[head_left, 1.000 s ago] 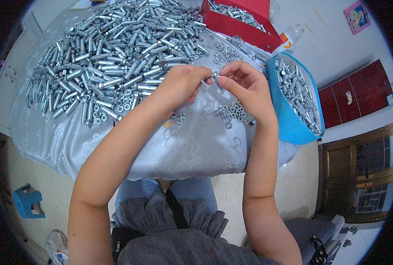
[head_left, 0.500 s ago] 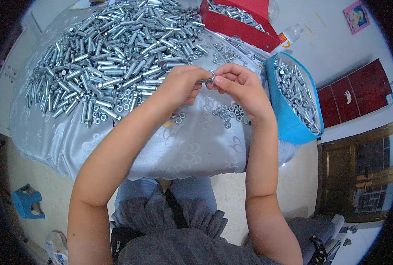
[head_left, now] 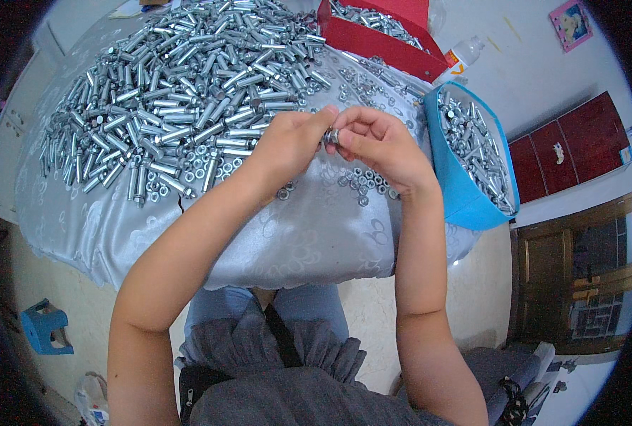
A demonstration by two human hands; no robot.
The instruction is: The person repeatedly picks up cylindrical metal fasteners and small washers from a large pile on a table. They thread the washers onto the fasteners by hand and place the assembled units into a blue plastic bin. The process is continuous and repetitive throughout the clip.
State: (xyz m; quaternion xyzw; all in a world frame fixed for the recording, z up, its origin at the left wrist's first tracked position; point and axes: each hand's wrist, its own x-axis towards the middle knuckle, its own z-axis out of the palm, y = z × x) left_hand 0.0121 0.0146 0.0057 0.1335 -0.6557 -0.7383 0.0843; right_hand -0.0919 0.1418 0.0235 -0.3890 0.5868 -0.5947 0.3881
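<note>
My left hand (head_left: 292, 140) is closed around an expansion bolt (head_left: 331, 135), most of its length hidden inside the fingers. Thumb and fingers of my right hand (head_left: 385, 145) pinch the bolt's end, where a shiny nut shows. Both hands meet over the near middle of the table. Beside my left hand spreads a large heap of silver sleeve bolts (head_left: 181, 92). Loose nuts (head_left: 364, 182) lie under my right wrist, and more nuts (head_left: 201, 165) rest at the heap's near edge.
A blue fabric bin (head_left: 465, 202) with bolts stands right of my right hand. Behind it are a red box (head_left: 380, 51) holding more bolts and a plastic bottle (head_left: 465, 55). Washers (head_left: 362, 89) are scattered near the red box. A grey patterned cloth (head_left: 309, 248) covers the table.
The fingers of both hands have shifted around the bolt, and its end with the nut now shows more plainly. The left thumb has lifted slightly. The view has moved a little.
</note>
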